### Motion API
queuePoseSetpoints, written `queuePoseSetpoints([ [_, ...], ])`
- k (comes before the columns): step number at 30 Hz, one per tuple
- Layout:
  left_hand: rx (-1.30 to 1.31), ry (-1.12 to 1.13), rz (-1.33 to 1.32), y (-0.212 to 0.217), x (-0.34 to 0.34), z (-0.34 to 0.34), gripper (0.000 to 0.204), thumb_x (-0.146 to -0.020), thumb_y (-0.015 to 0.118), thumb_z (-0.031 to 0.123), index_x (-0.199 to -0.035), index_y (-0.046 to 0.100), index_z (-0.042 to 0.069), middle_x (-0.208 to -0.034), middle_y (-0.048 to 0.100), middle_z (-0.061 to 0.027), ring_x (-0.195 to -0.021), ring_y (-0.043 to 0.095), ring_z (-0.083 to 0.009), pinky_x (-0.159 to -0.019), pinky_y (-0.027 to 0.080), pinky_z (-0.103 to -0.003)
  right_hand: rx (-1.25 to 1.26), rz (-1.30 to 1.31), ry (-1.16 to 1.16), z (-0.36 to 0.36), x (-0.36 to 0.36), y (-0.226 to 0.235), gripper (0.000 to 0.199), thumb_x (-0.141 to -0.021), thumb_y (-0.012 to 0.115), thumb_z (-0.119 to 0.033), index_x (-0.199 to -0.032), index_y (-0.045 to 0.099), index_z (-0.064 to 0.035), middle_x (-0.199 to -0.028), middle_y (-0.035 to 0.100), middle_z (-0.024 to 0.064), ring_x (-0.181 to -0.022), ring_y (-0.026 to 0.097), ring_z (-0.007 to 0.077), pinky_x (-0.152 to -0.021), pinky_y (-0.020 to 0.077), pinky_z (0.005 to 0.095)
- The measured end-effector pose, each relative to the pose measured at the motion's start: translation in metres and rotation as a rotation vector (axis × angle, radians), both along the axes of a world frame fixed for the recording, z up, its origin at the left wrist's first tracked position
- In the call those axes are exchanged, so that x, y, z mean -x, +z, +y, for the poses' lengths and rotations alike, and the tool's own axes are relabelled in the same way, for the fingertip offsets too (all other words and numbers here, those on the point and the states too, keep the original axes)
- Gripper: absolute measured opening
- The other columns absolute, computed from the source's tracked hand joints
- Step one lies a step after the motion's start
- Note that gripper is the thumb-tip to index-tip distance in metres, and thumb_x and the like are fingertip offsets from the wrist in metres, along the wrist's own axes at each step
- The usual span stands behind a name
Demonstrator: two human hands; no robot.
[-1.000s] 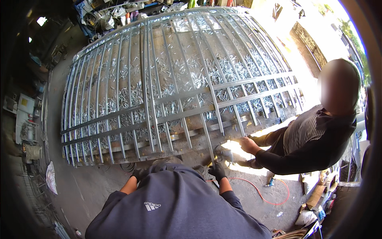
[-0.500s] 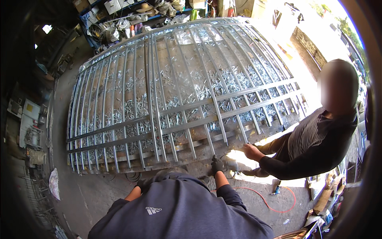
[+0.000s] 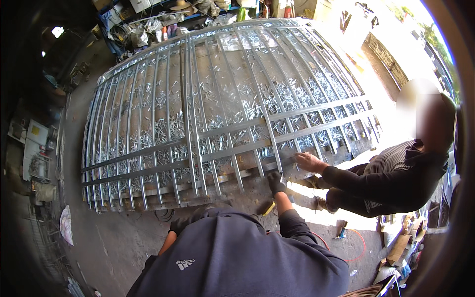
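My right hand (image 3: pixel 276 182), in a black glove, is stretched forward with its fingers curled at the near end of a metal bar (image 3: pixel 273 143) of a large slatted frame. Beneath that forearm is a dark object with a yellow side (image 3: pixel 268 208), its kind unclear. My left hand (image 3: pixel 178 225), also black-gloved, sits low in front of me, mostly hidden by my dark sweatshirt; its fingers do not show. To the right of my right hand, a co-worker's bare hand (image 3: pixel 308 162) is at the near end of the neighbouring bar.
Many small shiny metal pieces (image 3: pixel 252 111) lie scattered beneath the bars. The co-worker (image 3: pixel 396 178) stands at the frame's right front corner. On the floor lie a red hose (image 3: pixel 365 245) and a blue-black tool (image 3: pixel 341 231). Crowded shelves (image 3: pixel 173 22) stand behind the frame.
My right hand has moved forward and slightly right to the bar's end. The co-worker's hand has risen slightly toward the frame. The yellow-sided object has come into clearer view.
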State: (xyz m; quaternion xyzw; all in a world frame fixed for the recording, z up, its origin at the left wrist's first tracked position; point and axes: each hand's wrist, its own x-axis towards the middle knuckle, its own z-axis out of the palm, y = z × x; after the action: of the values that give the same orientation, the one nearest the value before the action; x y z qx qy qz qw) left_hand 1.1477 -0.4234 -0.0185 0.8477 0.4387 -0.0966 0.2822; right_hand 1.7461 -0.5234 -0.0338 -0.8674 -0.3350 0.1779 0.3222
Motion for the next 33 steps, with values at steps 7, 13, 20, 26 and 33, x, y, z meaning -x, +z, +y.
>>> queuePoseSetpoints([
  [7,0.076,0.073,0.011,-0.023,0.013,-0.046,0.032,-0.085,0.058,0.033,-0.109,0.064,0.013,-0.094,0.065,-0.0178,-0.092,0.061,-0.0409,-0.077,0.049,-0.051,-0.054,0.370,-0.209,0.020,-0.063,-0.011,0.061,-0.083,0.075,-0.030,-0.128,0.042,-0.0085,-0.111,0.057,0.0174,-0.107,0.056,0.0323,-0.094,0.0437,0.0480],
  [13,0.062,0.201,0.028,0.016,0.016,-0.062,0.034,-0.082,0.062,0.036,-0.105,0.065,0.012,-0.090,0.065,-0.0199,-0.087,0.062,-0.0430,-0.075,0.049,-0.052,-0.110,0.892,-0.328,0.027,-0.067,-0.023,0.020,-0.099,0.050,-0.031,-0.107,0.044,-0.0143,-0.074,0.056,0.0107,-0.052,0.056,0.0226,-0.045,0.0444,0.0366],
  [20,-0.038,-0.066,0.135,0.023,0.014,-0.066,0.039,-0.078,0.066,0.039,-0.109,0.064,0.014,-0.098,0.066,-0.0200,-0.088,0.063,-0.0438,-0.071,0.049,-0.052,-0.346,1.229,-0.096,-0.034,-0.064,0.016,0.033,-0.099,0.046,-0.051,-0.105,0.052,-0.0188,-0.065,0.044,0.0002,-0.041,0.034,0.0128,-0.040,0.0286,0.0291],
  [26,-0.008,-0.113,0.108,-0.014,0.014,-0.081,0.037,-0.080,0.064,0.036,-0.111,0.063,0.015,-0.105,0.065,-0.0218,-0.090,0.062,-0.0434,-0.075,0.049,-0.051,-0.325,1.350,-0.239,-0.099,-0.045,0.027,0.051,-0.097,0.045,-0.058,-0.102,0.061,-0.0092,-0.053,0.038,-0.0027,-0.041,0.033,0.0131,-0.043,0.0316,0.0295],
  [33,0.160,-0.234,0.025,-0.025,-0.043,-0.062,0.032,-0.084,0.060,0.034,-0.105,0.064,0.010,-0.107,0.064,-0.0225,-0.096,0.062,-0.0407,-0.081,0.048,-0.048,-0.202,0.894,-0.168,-0.255,0.013,0.021,0.037,-0.095,0.054,-0.043,-0.084,0.058,-0.0081,-0.055,0.047,-0.0008,-0.041,0.042,0.0119,-0.038,0.0301,0.0305],
])
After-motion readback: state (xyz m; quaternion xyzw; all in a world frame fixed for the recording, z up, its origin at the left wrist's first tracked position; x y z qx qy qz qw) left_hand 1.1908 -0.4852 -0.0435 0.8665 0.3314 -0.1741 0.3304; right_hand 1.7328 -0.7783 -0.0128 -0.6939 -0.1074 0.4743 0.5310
